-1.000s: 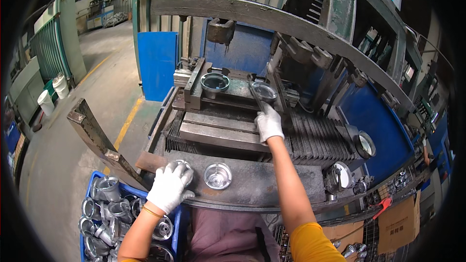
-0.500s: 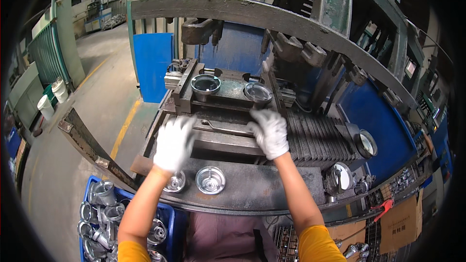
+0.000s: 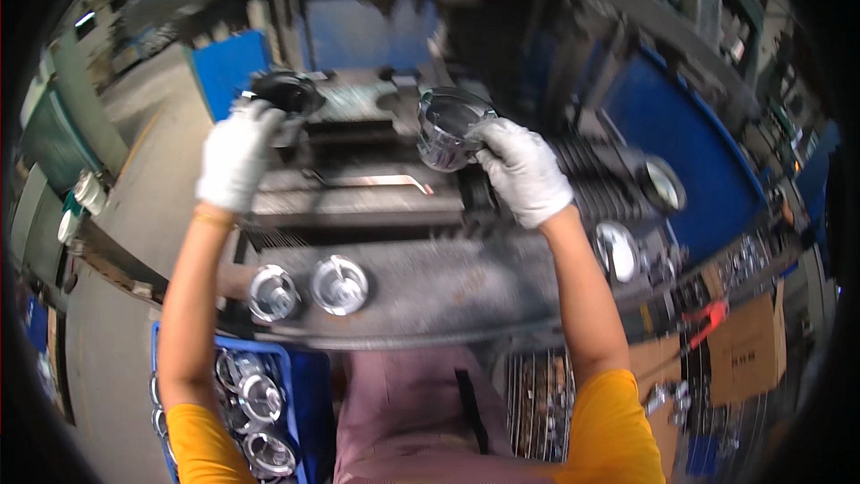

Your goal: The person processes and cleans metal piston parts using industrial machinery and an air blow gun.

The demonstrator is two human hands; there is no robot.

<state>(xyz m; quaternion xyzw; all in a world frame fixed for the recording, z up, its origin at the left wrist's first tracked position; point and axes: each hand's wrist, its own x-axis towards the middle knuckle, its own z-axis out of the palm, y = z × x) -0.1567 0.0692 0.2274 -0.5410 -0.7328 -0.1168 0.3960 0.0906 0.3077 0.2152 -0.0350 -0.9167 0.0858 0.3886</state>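
My right hand (image 3: 524,175), in a white glove, grips the edge of a shiny round metal cup (image 3: 443,143), which is tilted above the machine bed. At the left, my gloved left hand (image 3: 237,157) is closed at the side of a second metal cup (image 3: 291,94); motion blur hides its exact finger hold. A thin metal rod with a bent end (image 3: 381,181) lies on the machine between my hands. Closer to me, two more metal cups (image 3: 340,287) stand mouth up on the grey ledge (image 3: 448,291).
A blue bin (image 3: 291,376) full of metal cups stands below the ledge at the left. Further metal parts (image 3: 616,251) sit at the ledge's right end. A ribbed dark cover (image 3: 596,175), a blue panel (image 3: 681,152) and a cardboard box (image 3: 743,350) are at the right.
Both hands have moved from above the rod to the two cups on the machine and taken hold of them. The right cup is now tilted. The head view has shifted.
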